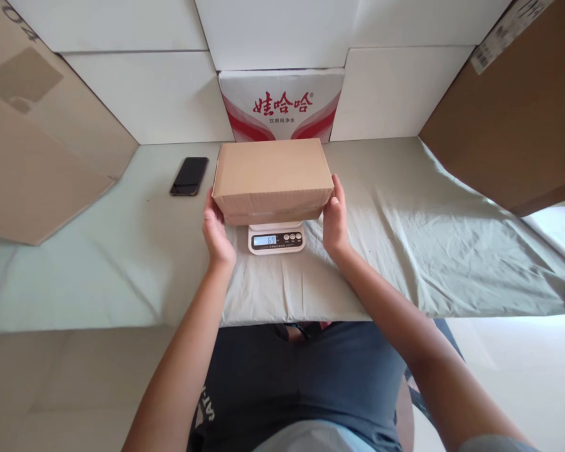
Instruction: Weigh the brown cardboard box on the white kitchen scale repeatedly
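Note:
A plain brown cardboard box (273, 169) is at the middle of the cloth-covered table, over a small white digital kitchen scale (277, 247). The scale's lit display seems to read 69, and its buttons face me. My left hand (217, 232) grips the box's left end, and my right hand (335, 218) grips the right end. Fingers of both hands are partly hidden behind the box. The box covers the scale's platform, so I cannot tell how much of its weight rests there.
A black smartphone (189, 176) lies left of the box. Behind stands a white and red printed carton (282, 103) among white panels (150, 97). Large cardboard sheets (51, 138) flank the left side, with another brown carton (508, 119) at right. The pale green cloth (381, 270) is wrinkled.

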Demonstrator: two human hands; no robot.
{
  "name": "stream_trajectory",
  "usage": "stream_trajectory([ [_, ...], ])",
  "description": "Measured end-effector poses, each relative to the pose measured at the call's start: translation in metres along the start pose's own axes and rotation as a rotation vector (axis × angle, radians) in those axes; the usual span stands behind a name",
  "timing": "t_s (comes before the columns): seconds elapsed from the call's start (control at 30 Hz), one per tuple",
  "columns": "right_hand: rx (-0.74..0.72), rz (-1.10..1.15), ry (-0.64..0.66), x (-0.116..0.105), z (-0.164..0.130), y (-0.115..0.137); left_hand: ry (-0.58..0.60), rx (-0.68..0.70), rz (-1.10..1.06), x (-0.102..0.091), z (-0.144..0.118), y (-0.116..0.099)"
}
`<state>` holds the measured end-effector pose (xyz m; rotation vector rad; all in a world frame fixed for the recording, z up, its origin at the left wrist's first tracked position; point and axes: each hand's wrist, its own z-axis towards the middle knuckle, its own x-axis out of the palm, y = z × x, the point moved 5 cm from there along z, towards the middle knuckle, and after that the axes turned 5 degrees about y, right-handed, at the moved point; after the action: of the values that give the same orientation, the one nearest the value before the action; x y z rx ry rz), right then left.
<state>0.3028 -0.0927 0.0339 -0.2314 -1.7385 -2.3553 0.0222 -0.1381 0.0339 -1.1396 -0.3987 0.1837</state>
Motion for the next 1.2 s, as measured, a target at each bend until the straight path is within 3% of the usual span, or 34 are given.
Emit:
stream_trajectory([
  [0.27,0.060,0.026,-0.115,-0.018,0.016,-0.016,-0.039,-0.036,-0.009,-0.008,0.015,0.021],
  [0.63,0.091,0.053,-0.163,-0.028,0.031,-0.032,-0.148,-0.107,-0.089,-0.005,0.022,0.032],
  [1.2,0.105,0.070,-0.142,-0.034,0.036,-0.040,-0.120,-0.059,-0.066,-0.011,0.024,0.044],
])
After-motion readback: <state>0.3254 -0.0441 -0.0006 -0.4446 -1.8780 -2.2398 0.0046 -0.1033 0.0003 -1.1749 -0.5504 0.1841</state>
